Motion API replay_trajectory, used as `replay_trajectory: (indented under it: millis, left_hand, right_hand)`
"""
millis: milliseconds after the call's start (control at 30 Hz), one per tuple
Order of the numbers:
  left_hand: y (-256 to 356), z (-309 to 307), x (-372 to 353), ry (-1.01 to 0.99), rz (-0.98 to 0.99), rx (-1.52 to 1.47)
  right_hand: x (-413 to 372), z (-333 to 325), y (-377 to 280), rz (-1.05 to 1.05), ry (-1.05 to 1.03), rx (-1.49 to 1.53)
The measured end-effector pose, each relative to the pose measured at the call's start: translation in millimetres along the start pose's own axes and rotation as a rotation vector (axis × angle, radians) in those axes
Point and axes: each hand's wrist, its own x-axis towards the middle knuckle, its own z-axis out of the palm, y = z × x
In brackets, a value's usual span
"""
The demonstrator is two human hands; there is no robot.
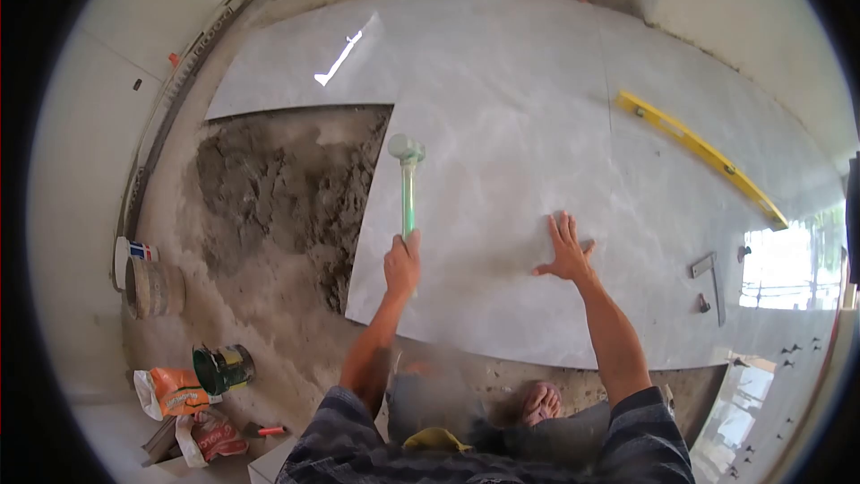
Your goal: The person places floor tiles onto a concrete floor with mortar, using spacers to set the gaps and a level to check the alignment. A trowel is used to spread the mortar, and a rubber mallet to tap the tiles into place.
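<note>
left hand: our fingers grip the mallet over the tile | right hand: fingers spread flat on tile | risk: a heavy blow may crack it

Yellow level, green can

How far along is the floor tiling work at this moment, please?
Done: large grey tiles already cover the far and right floor, with a yellow level resting on them. In hand: the left hand holds a mallet above the nearest tile, and the right hand presses flat on it. Left: the mortar bed beside that tile is uncovered and appears to need a tile.
</note>
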Motion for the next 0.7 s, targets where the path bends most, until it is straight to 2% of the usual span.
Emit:
replay_trajectory:
  millis: [33,67,100,167,200,367,467,500,533,567,600,633,700]
  left_hand:
    - [0.0,0.3,-7.8,0.071,0.063,-0.006]
    - [-22.9,14.2,-16.9,0.009,-0.02,0.011]
    - [-71.9,45.2,-11.4,0.01,0.073,0.07]
    - [-59.8,52.6,0.1,-0.181,0.008,0.326]
    - [-32.8,32.4,-6.6,-0.329,-0.031,0.32]
    - [8.7,22.5,-39.1,-0.589,-0.194,0.041]
    - [-41.2,55.4,-54.3,-0.597,0.114,0.216]
    - [-51.8,40.1,-73.8,-0.671,0.124,0.091]
    - [-35.7,1.7,-97.9,-0.753,0.089,-0.186]
    - [-16.5,-43.6,-140.0,-0.799,0.082,-0.47]
    - [5.2,-73.6,-173.6,-0.789,0.12,-0.632]
    - [-10.2,-57.5,-148.5,-0.855,-0.089,-0.665]
    - [-23.1,-25.8,-94.5,-0.851,-0.233,-0.488]
  right_hand:
    - [8.9,33.1,24.7,-0.085,0.1,-0.064]
    - [-1.2,20.4,13.2,0.005,-0.026,-0.143]
    - [7.0,27.5,20.6,-0.001,-0.056,-0.161]
    - [4.2,16.4,16.0,0.005,-0.068,-0.116]
    - [-0.3,13.5,10.8,0.011,-0.026,-0.082]
    - [-23.3,28.7,21.6,0.048,-0.005,-0.032]
    - [-24.2,24.1,61.6,-0.002,-0.093,-0.098]
    - [1.6,66.5,114.5,-0.057,-0.005,-0.227]
    - [4.3,90.4,151.4,-0.109,0.039,-0.314]
    - [10.5,111.0,189.5,-0.081,0.033,-0.202]
    - [-31.4,119.1,192.5,-0.023,-0.043,-0.172]
    - [-53.3,94.1,185.0,0.021,-0.053,-0.148]
    - [-66.6,28.0,163.7,0.092,0.011,-0.096]
